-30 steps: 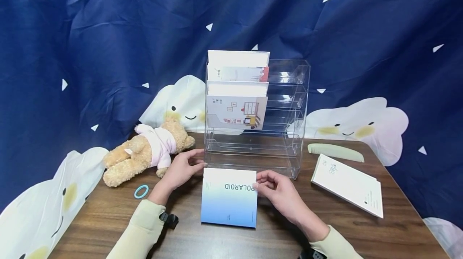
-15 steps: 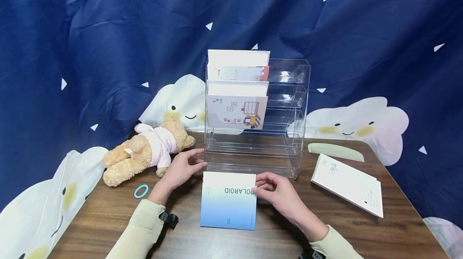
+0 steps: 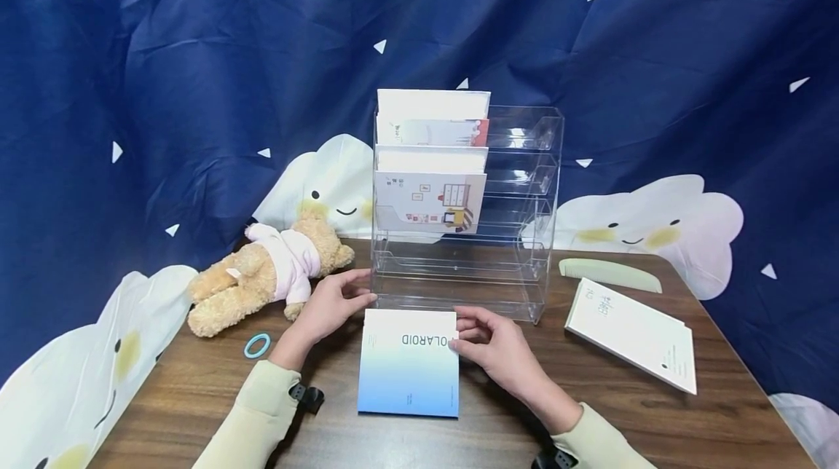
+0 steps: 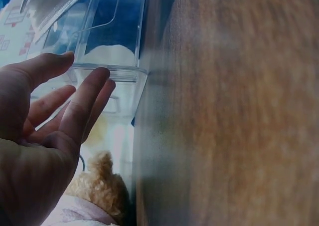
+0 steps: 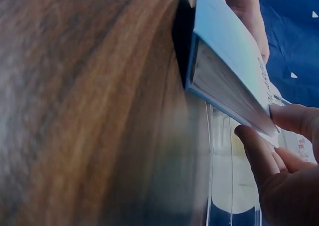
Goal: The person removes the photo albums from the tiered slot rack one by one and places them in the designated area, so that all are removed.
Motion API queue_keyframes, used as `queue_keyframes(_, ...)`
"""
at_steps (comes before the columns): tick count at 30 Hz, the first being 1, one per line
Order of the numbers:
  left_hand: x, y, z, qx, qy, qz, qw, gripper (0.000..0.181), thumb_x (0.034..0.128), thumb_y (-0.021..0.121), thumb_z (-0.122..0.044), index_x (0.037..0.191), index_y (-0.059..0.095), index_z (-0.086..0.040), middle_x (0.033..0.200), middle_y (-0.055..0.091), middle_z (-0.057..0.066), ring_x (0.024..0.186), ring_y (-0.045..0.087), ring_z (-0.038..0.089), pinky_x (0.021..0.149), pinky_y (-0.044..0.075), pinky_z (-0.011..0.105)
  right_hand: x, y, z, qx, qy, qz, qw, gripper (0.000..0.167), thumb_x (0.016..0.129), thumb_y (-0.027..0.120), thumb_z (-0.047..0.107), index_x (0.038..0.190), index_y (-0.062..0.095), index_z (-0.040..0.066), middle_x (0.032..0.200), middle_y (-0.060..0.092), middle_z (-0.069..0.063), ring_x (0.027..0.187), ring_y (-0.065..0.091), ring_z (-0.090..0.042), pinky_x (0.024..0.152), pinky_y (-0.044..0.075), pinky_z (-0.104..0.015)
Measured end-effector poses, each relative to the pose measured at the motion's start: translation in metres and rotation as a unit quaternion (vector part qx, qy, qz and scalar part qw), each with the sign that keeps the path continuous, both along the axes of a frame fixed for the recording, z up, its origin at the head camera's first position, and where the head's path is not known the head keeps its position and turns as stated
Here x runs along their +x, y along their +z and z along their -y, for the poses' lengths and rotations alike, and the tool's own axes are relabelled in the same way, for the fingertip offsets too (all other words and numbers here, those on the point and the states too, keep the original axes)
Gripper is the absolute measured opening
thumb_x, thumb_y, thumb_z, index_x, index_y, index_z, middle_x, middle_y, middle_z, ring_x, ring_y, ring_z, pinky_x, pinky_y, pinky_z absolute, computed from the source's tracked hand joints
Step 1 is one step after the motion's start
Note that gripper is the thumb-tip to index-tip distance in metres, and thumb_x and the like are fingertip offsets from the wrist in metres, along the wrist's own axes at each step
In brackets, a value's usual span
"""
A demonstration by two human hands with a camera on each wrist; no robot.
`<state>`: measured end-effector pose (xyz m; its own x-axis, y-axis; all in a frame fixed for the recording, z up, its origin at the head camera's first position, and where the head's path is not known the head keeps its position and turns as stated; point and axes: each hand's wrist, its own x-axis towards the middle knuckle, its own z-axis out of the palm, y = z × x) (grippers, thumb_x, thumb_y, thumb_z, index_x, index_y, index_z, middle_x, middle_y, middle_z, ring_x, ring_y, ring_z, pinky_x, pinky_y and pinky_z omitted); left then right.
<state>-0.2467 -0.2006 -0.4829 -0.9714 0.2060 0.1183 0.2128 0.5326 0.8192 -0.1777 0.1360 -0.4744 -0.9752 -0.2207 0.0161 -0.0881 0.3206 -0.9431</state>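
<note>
A book (image 3: pixel 408 374) with a white-to-blue cover marked POLAROID is in front of the clear plastic rack (image 3: pixel 459 290). My right hand (image 3: pixel 501 352) pinches its right edge, thumb on the cover and fingers beneath. In the right wrist view, the book's page edges (image 5: pixel 224 79) face the camera, and the cover slants to the tabletop. At the rack's lower left front corner is my left hand (image 3: pixel 334 305). Its extended fingers (image 4: pixel 82 104) and thumb touch or nearly touch the clear side wall; exact contact is hard to tell.
Illustrated books (image 3: pixel 429 203) stand in the rack's upper left tiers. A teddy bear (image 3: pixel 275 269) in a pink top and a blue ring (image 3: pixel 257 345) lie left. To the right lie a pale green comb (image 3: pixel 609 274) and a white book stack (image 3: pixel 629 334). Behind hangs a blue curtain (image 3: pixel 262 39).
My right hand has shifted the POLAROID book slightly left and a little away from the rack. My left hand keeps its place at the rack's corner.
</note>
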Motion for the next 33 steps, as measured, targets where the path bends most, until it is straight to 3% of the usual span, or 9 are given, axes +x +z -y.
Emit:
queue_keyframes(7,-0.001,0.001,0.000,0.000,0.000,0.002,1.0000,0.054,0.1046,0.082,-0.023,0.155,0.067,-0.009,0.138,0.080,0.015,0.118,0.082,0.027,0.095,0.063,0.034,0.001,0.000,0.004,0.021,0.002,0.002,0.9998,0.058,0.094,0.089,0.009,0.148,0.069,-0.001,0.120,0.083,-0.013,0.100,0.080,-0.007,0.087,0.062,-0.017)
queue_keyframes(12,-0.002,0.000,0.001,0.002,0.005,0.006,1.0000,0.054,0.1043,0.082,-0.025,0.155,0.067,-0.010,0.133,0.082,0.014,0.117,0.082,0.026,0.093,0.062,0.032,-0.003,-0.003,0.004,0.033,0.010,0.002,0.9994,0.058,0.094,0.089,0.009,0.147,0.069,-0.004,0.120,0.083,-0.015,0.100,0.080,-0.012,0.085,0.062,-0.017)
queue_keyframes(23,-0.003,0.002,0.001,0.013,-0.004,0.007,0.9999,0.056,0.1038,0.082,-0.023,0.155,0.067,-0.008,0.141,0.079,0.016,0.118,0.082,0.028,0.087,0.061,0.024,-0.009,-0.006,0.004,0.011,0.013,0.051,0.9986,0.061,0.094,0.087,0.006,0.149,0.065,-0.010,0.120,0.082,-0.017,0.095,0.076,-0.008,0.081,0.061,-0.016)
queue_keyframes(33,0.000,-0.001,0.001,0.011,0.002,0.013,0.9999,0.056,0.1040,0.082,-0.024,0.155,0.067,-0.008,0.137,0.081,0.016,0.117,0.082,0.027,0.089,0.062,0.027,-0.007,-0.009,0.008,-0.004,0.028,0.060,0.9978,0.061,0.094,0.086,0.005,0.148,0.064,-0.013,0.117,0.081,-0.020,0.093,0.075,-0.008,0.080,0.061,-0.016)
